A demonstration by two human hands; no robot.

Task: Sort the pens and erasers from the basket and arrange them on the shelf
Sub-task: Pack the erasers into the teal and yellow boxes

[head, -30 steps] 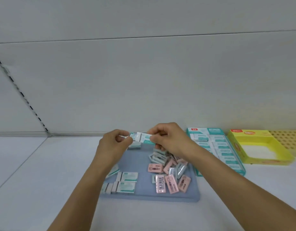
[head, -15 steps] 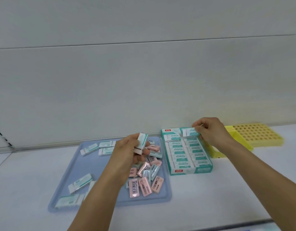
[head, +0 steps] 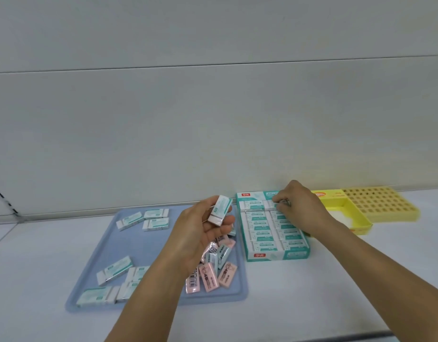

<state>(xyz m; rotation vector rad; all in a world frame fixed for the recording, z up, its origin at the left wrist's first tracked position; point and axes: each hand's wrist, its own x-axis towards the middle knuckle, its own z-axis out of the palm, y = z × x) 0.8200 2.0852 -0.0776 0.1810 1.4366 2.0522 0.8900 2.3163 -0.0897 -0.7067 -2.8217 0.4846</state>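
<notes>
The teal display box (head: pixel 272 233) on the shelf (head: pixel 311 292) is almost full of teal erasers. The right hand (head: pixel 296 206) presses one more eraser into its far row, the grip pinched on it. The left hand (head: pixel 203 233) grasps the next teal eraser (head: pixel 220 209), held just left of the box. Under and left of this hand, the blue tray (head: pixel 109 245) carries several teal erasers and a pile of pink erasers (head: pixel 213 275), all unsorted. Right of the right hand, the yellow box (head: pixel 346 213) looks nearly empty. I judge the task about half done.

The right hand (head: pixel 296 206) hid what its fingertips held at the teal eraser box (head: pixel 269 255); print there was too blurred
</notes>
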